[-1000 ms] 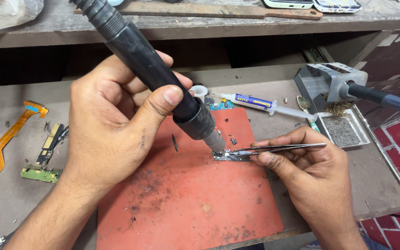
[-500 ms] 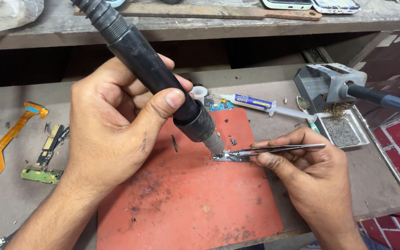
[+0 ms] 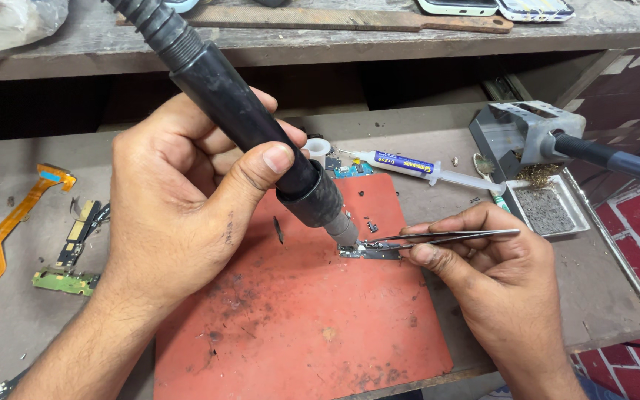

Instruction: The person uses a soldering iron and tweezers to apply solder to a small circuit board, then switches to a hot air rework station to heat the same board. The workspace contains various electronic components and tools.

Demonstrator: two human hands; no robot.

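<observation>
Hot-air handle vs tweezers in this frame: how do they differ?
The hot-air handle is thick, black and round; the tweezers are thin, flat, bare metal. The handle slants steeply down from upper left in the left hand; the tweezers lie nearly level in the right hand. Both tips meet at the small circuit part on the red mat.

L hand (image 3: 187, 200) fisted, thumb on top; R hand (image 3: 494, 274) in pinch grip, fingertips prob. tight.
</observation>
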